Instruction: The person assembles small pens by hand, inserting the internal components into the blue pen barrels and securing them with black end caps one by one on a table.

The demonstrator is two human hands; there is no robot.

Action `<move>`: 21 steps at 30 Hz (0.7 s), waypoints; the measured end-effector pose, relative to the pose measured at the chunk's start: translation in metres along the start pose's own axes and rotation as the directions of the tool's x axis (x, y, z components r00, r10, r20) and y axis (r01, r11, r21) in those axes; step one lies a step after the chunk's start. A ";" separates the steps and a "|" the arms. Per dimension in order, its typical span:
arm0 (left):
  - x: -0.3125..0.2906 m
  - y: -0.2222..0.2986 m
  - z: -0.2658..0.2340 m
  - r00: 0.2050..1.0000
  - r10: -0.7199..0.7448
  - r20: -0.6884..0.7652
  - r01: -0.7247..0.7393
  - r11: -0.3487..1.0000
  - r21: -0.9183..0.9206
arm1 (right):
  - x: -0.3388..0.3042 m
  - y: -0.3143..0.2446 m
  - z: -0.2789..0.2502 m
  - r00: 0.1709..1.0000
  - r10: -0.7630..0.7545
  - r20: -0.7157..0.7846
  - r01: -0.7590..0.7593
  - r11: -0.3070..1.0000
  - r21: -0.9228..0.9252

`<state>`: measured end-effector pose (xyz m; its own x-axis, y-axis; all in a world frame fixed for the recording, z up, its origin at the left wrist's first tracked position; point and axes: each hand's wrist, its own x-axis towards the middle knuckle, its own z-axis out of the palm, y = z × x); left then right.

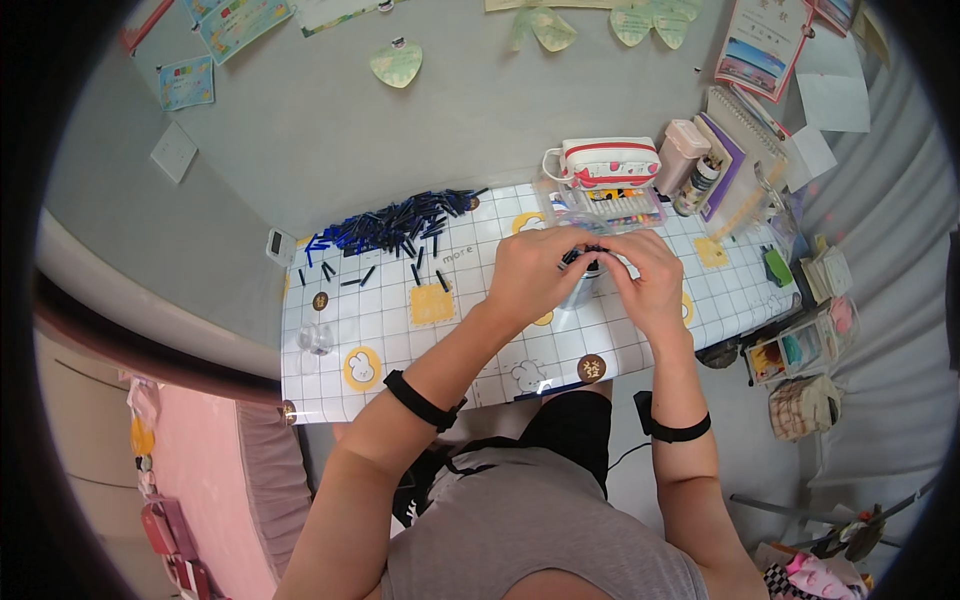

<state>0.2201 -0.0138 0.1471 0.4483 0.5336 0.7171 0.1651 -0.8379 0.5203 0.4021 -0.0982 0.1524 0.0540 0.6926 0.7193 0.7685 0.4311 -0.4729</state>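
My left hand (538, 268) and my right hand (648, 277) meet above the table, fingertips closed together over a clear jar (577, 296). Pinched among the fingers of both hands are a few short dark tubes (592, 252), which look like ink cartridges; the fingers partly cover them. The jar's upper part is hidden by my hands. A large heap of similar dark blue and black ink cartridges (395, 224) lies at the far left of the table, against the wall, with several strays in front of it.
The table (470, 362) has a white grid cover. A clear round lid or cup (315, 339) stands at its left edge, a small white timer (280, 247) behind it. Behind my hands are a pencil case (610, 163), a clear tray (640, 212), a pink container (682, 155) and notebooks (735, 150).
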 end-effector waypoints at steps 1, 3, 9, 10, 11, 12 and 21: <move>-0.001 0.001 -0.001 0.998 -0.039 0.040 0.038 0.999 0.016 | -0.001 0.001 -0.001 1.000 -0.006 0.000 0.006 1.000 -0.029; -0.006 -0.002 0.001 0.999 -0.027 0.026 0.026 0.999 0.024 | -0.002 0.001 0.000 1.000 -0.020 0.007 0.021 0.999 -0.049; -0.015 -0.011 -0.007 0.995 0.094 -0.020 -0.092 0.991 0.093 | -0.004 -0.001 0.010 0.999 -0.043 0.013 0.045 0.988 -0.150; -0.018 -0.010 -0.012 0.997 0.071 -0.028 -0.068 0.993 0.095 | -0.002 -0.005 0.011 0.999 -0.054 0.003 0.054 0.986 -0.158; -0.020 -0.010 -0.019 0.998 0.047 -0.036 -0.043 0.994 0.098 | 0.000 -0.012 0.012 0.998 -0.065 -0.007 0.063 0.984 -0.166; -0.023 -0.013 -0.026 0.998 0.044 -0.042 -0.039 0.994 0.102 | 0.002 -0.018 0.015 0.998 -0.070 -0.002 0.069 0.984 -0.162; -0.084 -0.096 -0.132 0.965 -0.233 -0.118 0.260 0.906 0.333 | 0.003 -0.088 0.085 0.979 -0.173 0.105 0.158 0.977 0.142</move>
<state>0.0503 0.0373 0.0978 0.2903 0.7239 0.6258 0.5588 -0.6592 0.5033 0.2805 -0.0853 0.1534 -0.1471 0.6641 0.7331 0.6688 0.6128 -0.4209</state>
